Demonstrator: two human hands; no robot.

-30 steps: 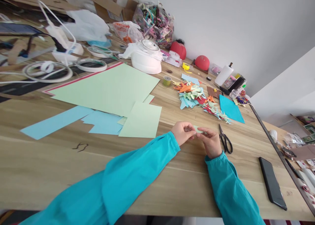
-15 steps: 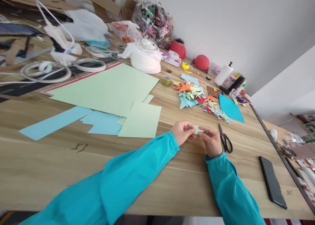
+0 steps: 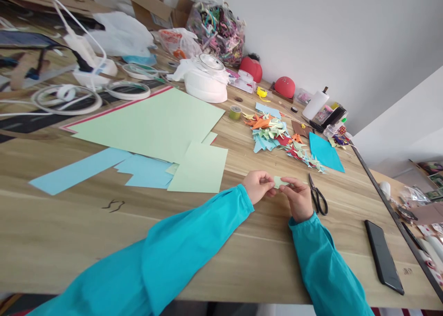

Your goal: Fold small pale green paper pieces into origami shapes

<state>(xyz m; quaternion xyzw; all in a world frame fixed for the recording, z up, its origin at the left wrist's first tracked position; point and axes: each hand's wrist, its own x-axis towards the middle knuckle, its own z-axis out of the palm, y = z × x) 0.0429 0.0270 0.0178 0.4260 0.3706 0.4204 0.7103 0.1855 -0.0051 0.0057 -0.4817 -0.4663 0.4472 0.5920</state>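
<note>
Between my two hands is a small piece of pale green paper, held just above the wooden table. My left hand pinches its left side between thumb and fingers. On the other side, my right hand grips the paper with thumb and forefinger. The fingers cover much of the piece, so its folds cannot be made out. Black-handled scissors lie just right of my right hand. Beyond my hands is a pile of folded paper cranes in orange, green, blue and red.
Large green sheets and blue paper strips cover the table's left part. A phone lies near the right edge. Farther back are a spool of thread, a turquoise sheet, a white roll and coiled cables.
The view has shifted very slightly. Both hands keep their pinch on the green paper, with hardly any visible movement.
</note>
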